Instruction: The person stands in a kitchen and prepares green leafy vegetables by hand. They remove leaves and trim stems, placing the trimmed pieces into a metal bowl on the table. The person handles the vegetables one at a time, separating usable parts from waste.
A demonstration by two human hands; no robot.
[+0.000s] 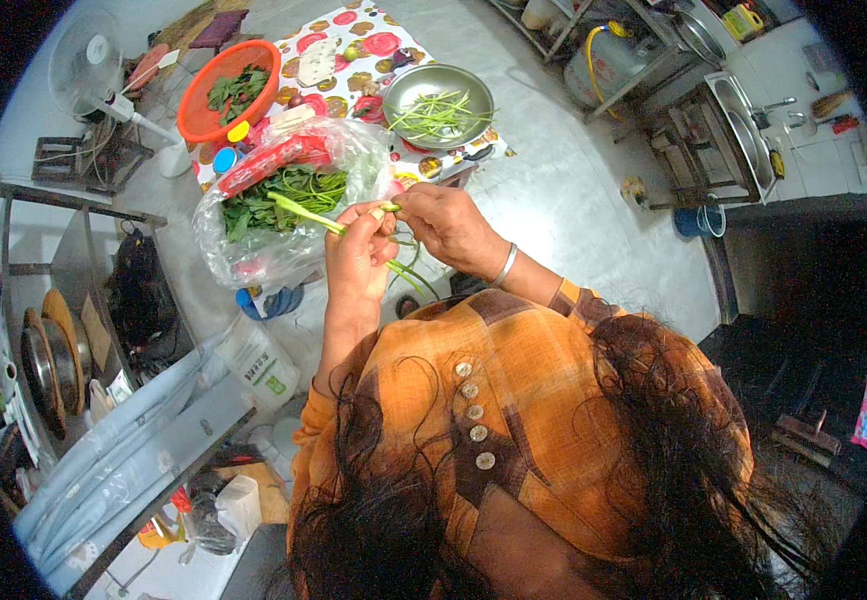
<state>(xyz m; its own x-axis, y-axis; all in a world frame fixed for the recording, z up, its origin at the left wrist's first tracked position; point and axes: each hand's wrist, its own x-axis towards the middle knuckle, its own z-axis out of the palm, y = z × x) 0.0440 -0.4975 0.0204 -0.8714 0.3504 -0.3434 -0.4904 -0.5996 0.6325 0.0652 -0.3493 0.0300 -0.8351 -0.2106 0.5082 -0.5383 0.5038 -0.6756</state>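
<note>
My left hand (362,247) grips a few green vegetable stems (302,210), whose thinner ends hang below the fist. Thumb and fingers of my right hand (448,225) meet the left thumb and pinch a green stem piece there. Just beyond the left hand, a clear plastic bag (212,251) lies open around leafy green stems (283,196). A round metal basin (484,94) beyond my right hand holds cut green stems (437,116). To the far left, an orange plastic basket (191,112) contains loose green leaves (238,91).
The basin and basket stand on a low table with a patterned cloth (343,75). A blue-lidded jar (226,160) sits by the bag. A standing fan (99,56) is at far left, a metal sink (741,135) at right. A white sack (257,360) stands left of me.
</note>
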